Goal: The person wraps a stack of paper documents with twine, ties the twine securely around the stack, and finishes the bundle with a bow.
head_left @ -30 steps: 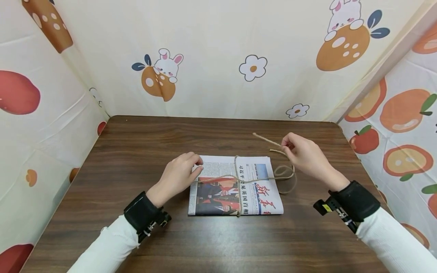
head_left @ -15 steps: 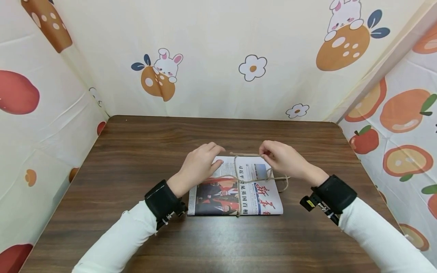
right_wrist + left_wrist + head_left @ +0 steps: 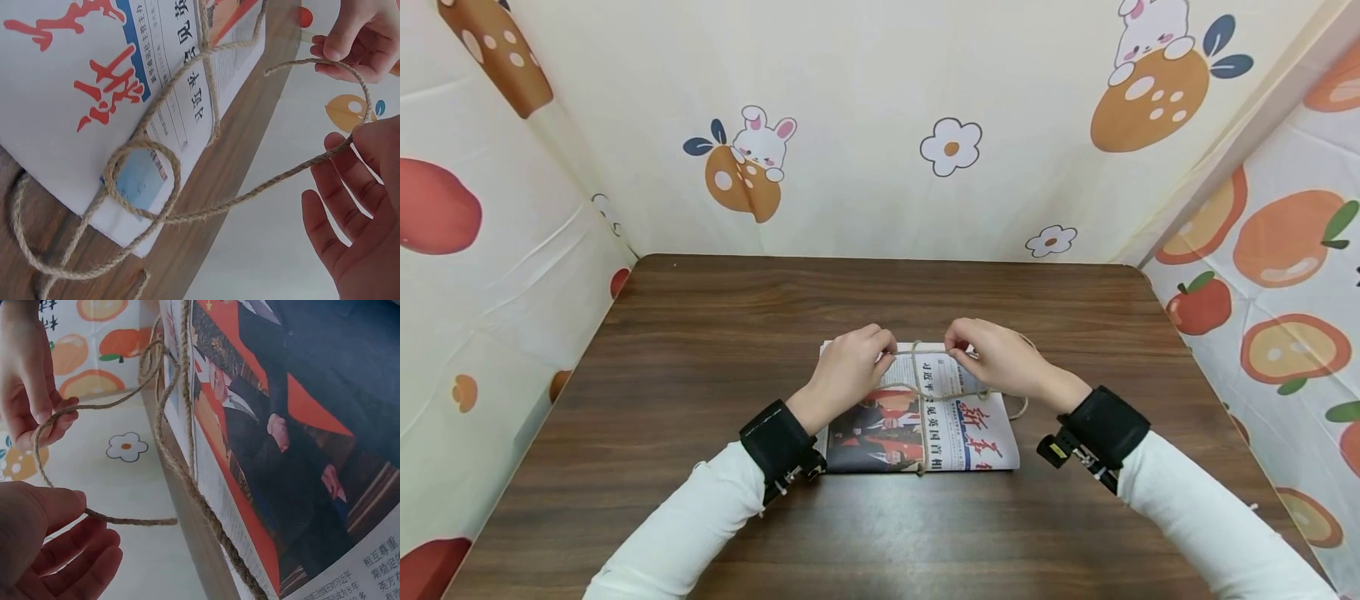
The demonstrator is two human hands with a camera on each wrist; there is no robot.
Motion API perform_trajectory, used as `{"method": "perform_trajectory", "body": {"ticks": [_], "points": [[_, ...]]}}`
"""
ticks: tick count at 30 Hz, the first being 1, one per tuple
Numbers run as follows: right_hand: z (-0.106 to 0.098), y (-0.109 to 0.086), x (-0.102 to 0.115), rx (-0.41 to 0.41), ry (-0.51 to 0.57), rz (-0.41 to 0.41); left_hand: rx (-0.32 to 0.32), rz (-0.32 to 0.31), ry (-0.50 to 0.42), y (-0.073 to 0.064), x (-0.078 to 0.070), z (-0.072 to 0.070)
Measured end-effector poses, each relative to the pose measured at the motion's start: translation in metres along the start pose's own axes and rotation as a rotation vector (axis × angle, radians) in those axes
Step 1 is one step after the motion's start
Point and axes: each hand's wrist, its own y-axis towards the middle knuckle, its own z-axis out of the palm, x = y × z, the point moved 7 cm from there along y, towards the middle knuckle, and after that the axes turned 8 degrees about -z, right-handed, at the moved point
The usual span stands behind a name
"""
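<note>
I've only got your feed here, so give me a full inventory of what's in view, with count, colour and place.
newspaper: 1 folded bundle, white with red, black and blue print, on the table
rope: apparently 1, tan, crossed over the newspaper, looped at its right side, running up to both hands
table: 1, brown wood-grain, under the newspaper
back sheet: 1, cream with rabbits and flowers, behind the table
side sheets: 2, white, printed, left and right
wristbands: 2, black, one per wrist
cameras: 2, black, on the wristbands
sleeves: 2, white, below the wristbands
left hand: 1, bare, pinching rope
right hand: 1, bare, pinching rope
</note>
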Motion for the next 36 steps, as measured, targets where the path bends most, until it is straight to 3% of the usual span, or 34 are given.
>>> {"method": "perform_trajectory", "body": {"ticks": [11, 17, 23, 36], "points": [[0.002, 0.005, 0.001, -0.045, -0.018, 0.023, 0.014, -0.117, -0.142, 0.007, 0.008, -0.005], [-0.001, 0.004, 0.005, -0.114, -0.080, 0.019, 0.065, -0.211, -0.222, 0.003, 0.020, 0.003], [-0.002, 0.001, 0.015, -0.185, -0.152, 0.045, 0.074, -0.294, -0.295, -0.003, 0.034, 0.009], [0.044, -0.016, 0.035, -0.073, -0.120, 0.200, 0.096, -0.383, -0.386, -0.011, 0.044, 0.018]]}}
